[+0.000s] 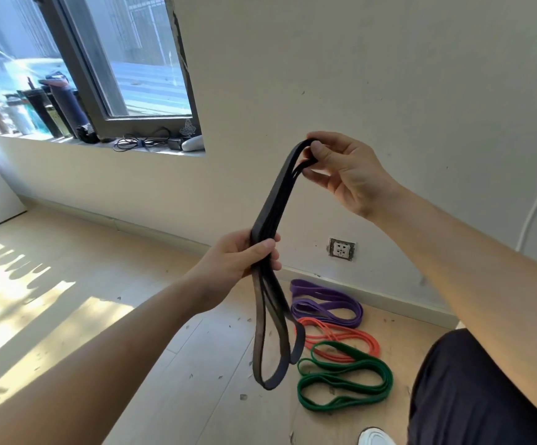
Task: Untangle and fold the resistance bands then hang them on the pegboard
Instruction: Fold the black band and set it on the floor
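black band (pixel 276 200) folded in strands, looking light, floppy, grippy | right hand (pixel 341 175) pinching top bend | left hand (pixel 244 258) clenching mid-bundle | best gripping at bends

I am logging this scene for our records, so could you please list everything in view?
black band: one, black, held up between both hands
purple band: one, purple, floor by the wall
orange band: one, orange, floor, between purple and green
green band: one, green, floor, nearest the person
wall socket: one, white, low on the wall
bottles: several, mostly dark, windowsill
cables: a bundle, dark, windowsill
shoe: one, white, bottom edge
left hand: grip closed around the band's middle
right hand: grip pinching its top end
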{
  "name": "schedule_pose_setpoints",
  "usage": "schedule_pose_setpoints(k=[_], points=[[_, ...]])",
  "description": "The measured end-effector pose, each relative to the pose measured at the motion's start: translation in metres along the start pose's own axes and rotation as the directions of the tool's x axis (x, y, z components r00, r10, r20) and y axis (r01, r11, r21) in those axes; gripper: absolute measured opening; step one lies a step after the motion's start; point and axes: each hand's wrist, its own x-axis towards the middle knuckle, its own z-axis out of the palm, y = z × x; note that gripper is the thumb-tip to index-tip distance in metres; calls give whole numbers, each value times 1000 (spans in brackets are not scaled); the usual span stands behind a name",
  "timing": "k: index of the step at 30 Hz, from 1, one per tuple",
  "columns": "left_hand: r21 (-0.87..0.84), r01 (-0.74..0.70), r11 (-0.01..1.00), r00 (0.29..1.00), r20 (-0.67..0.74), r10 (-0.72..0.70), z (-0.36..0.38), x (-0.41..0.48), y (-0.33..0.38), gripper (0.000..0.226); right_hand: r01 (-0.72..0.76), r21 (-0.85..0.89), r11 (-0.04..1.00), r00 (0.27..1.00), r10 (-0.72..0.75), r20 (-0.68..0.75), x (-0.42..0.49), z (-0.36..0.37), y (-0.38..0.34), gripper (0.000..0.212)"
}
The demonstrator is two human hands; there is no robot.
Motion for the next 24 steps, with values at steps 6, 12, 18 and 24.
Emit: schedule_pose_setpoints(k=[6,12,18,24], points=[[69,-89,994,983,-155,99,-23,2,17,25,-148,44,988,989,148,17,6,-40,9,20],[195,-149,969,956,-221,192,-32,1,23,19,-352,-510,785,846,500,187,1,-65,36,30],[324,-119,938,978,-127,168,-28,6,20,22,-23,-816,578,813,486,321,-10,-3,42,56],[287,-98,953,985,-106,133,-43,0,19,30,125,-788,603,839,359,408,-21,38,49,21]])
